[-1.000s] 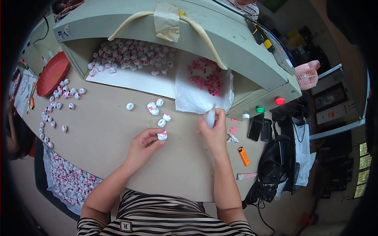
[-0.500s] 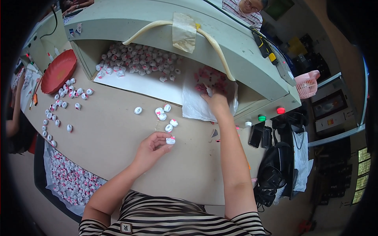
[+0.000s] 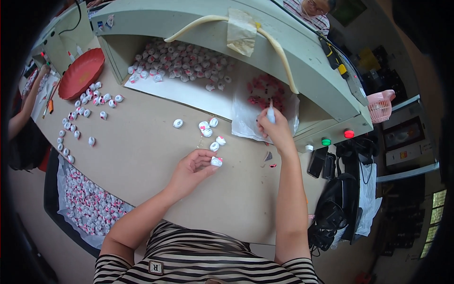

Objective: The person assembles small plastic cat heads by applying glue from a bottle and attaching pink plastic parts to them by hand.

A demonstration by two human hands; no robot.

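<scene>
My left hand [image 3: 188, 171] pinches a small white figure head with pink marks [image 3: 216, 162] between thumb and fingers, low over the table. Several similar white pieces [image 3: 207, 132] lie just beyond it. My right hand [image 3: 278, 131] is closed around a slim white tube with a pointed tip [image 3: 271, 115], perhaps a glue bottle; my fingers hide part of it. It is held at the front of the machine opening, over a white sheet [image 3: 242, 119]. Small pink pieces [image 3: 267, 90] are scattered on that sheet, beyond the tube's tip.
Inside the pale green housing [image 3: 189, 26], a pile of white pieces [image 3: 184, 61] fills the left part. More lie near a red dish [image 3: 82, 73]. A lined bin of pieces [image 3: 90, 199] stands lower left. Phone [image 3: 317, 162] and cables are right; a co-worker's arm [image 3: 29, 97] is far left.
My right hand has drawn back from the pink pieces toward me, and the white tube now shows plainly in it. The left hand still holds its white piece. The whole view has shifted slightly.
</scene>
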